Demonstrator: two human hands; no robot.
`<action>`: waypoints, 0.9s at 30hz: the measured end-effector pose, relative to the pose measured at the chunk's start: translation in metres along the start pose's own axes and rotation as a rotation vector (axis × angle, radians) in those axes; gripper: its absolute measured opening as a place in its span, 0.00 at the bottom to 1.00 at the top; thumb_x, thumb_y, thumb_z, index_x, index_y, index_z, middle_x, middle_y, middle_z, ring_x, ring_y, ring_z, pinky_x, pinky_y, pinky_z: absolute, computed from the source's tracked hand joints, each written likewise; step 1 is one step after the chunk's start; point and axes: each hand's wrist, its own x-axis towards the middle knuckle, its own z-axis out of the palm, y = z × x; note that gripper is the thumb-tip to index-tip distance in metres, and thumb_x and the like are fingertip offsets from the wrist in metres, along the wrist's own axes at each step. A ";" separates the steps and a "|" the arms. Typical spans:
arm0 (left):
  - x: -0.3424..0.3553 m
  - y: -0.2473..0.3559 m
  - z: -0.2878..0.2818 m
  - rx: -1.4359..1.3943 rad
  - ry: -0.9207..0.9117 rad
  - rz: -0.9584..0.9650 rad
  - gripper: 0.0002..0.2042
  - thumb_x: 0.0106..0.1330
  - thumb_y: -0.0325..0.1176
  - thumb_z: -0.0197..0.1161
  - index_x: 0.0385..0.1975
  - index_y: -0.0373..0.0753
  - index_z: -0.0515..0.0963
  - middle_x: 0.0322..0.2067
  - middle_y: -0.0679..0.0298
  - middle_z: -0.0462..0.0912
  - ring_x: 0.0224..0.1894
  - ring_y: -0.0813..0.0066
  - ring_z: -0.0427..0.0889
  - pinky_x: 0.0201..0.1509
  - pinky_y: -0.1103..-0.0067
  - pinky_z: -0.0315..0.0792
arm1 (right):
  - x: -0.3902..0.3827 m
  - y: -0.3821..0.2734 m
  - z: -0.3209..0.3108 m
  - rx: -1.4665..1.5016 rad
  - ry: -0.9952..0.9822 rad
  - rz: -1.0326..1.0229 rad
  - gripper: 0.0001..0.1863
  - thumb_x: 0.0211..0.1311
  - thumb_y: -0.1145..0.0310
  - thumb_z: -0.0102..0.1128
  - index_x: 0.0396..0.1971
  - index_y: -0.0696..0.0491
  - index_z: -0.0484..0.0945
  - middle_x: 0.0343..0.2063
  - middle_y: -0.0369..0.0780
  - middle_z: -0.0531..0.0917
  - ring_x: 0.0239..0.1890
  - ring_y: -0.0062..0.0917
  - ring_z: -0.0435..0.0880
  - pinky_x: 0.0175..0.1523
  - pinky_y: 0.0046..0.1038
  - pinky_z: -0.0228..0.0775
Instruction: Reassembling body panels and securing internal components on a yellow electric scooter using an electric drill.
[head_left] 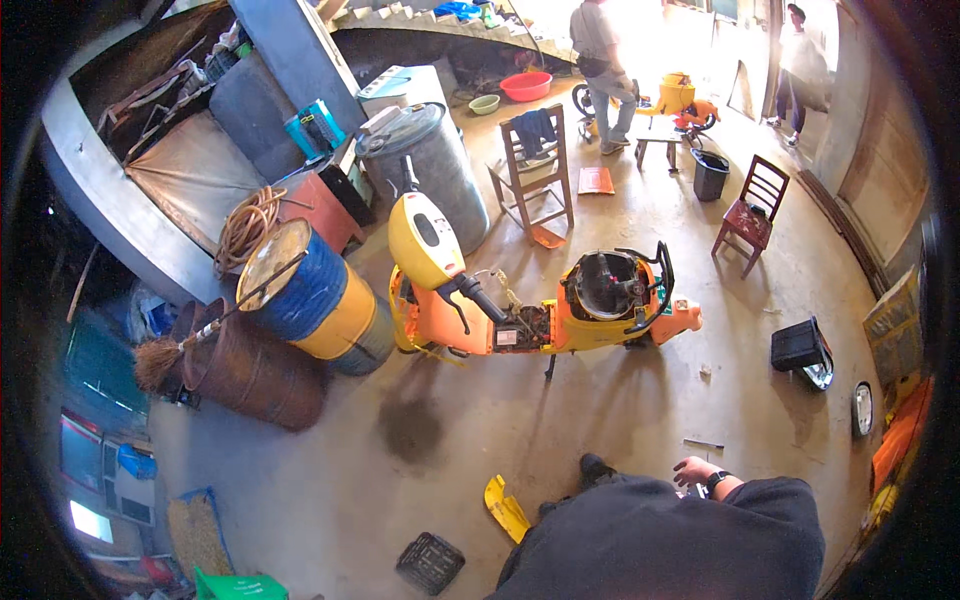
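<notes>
My right hand (697, 470), with a dark watch at the wrist, reaches out from my dark-clothed body, its fingers loosely spread and slightly bent. Just below it is a small object, mostly hidden, that I cannot make out; whether they touch is unclear. A thin metal tool (703, 443) lies on the floor beyond the hand. A yellow plastic panel (506, 507) lies to the left of my body. Further ahead stands a partly stripped yellow and orange scooter (560, 325), its seat off and the compartment exposed. My left hand is out of sight.
Barrels (325, 300) stand left of the scooter. A black crate (430, 562) sits at lower left. Chairs (750, 215), a black bucket (710, 180) and a black bin (795, 348) are ahead and right. Two other people (602, 80) (795, 70) are toward the bright doorway.
</notes>
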 end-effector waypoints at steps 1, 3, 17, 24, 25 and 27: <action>0.000 -0.004 0.001 0.005 0.008 -0.006 0.15 0.61 0.41 0.61 0.38 0.36 0.82 0.33 0.56 0.82 0.35 0.64 0.80 0.40 0.70 0.74 | 0.003 0.003 -0.001 -0.007 -0.006 0.000 0.26 0.55 0.75 0.60 0.57 0.61 0.73 0.42 0.46 0.85 0.39 0.32 0.88 0.40 0.31 0.80; 0.002 -0.009 0.004 0.017 0.016 -0.017 0.15 0.61 0.41 0.61 0.38 0.35 0.82 0.34 0.56 0.82 0.36 0.63 0.80 0.40 0.70 0.74 | -0.003 0.009 -0.001 -0.009 0.092 0.068 0.27 0.52 0.74 0.63 0.56 0.61 0.74 0.41 0.45 0.86 0.39 0.31 0.88 0.40 0.30 0.80; 0.022 -0.017 0.029 0.080 0.085 -0.049 0.17 0.61 0.43 0.61 0.40 0.35 0.81 0.37 0.54 0.81 0.39 0.60 0.80 0.42 0.69 0.74 | -0.026 -0.025 -0.002 -0.225 0.152 0.072 0.23 0.57 0.73 0.60 0.53 0.61 0.75 0.38 0.43 0.87 0.35 0.29 0.88 0.37 0.30 0.81; 0.016 -0.021 0.049 0.117 0.101 -0.092 0.18 0.61 0.44 0.61 0.41 0.35 0.81 0.38 0.53 0.81 0.40 0.59 0.80 0.43 0.68 0.74 | -0.023 -0.040 0.002 -0.220 0.115 0.055 0.23 0.59 0.72 0.58 0.55 0.60 0.73 0.39 0.45 0.86 0.37 0.30 0.88 0.37 0.31 0.80; 0.014 -0.021 0.053 0.121 0.099 -0.099 0.18 0.61 0.44 0.61 0.41 0.35 0.81 0.38 0.53 0.81 0.40 0.59 0.80 0.44 0.68 0.74 | -0.018 -0.040 0.001 -0.213 0.095 0.061 0.23 0.59 0.72 0.57 0.55 0.60 0.73 0.39 0.45 0.86 0.38 0.30 0.88 0.37 0.31 0.80; 0.011 -0.015 0.060 0.138 0.089 -0.115 0.19 0.61 0.45 0.61 0.41 0.35 0.81 0.39 0.53 0.81 0.41 0.58 0.79 0.44 0.68 0.74 | -0.011 -0.033 0.001 -0.283 0.104 0.042 0.23 0.60 0.71 0.56 0.56 0.60 0.73 0.40 0.45 0.86 0.38 0.30 0.88 0.36 0.29 0.80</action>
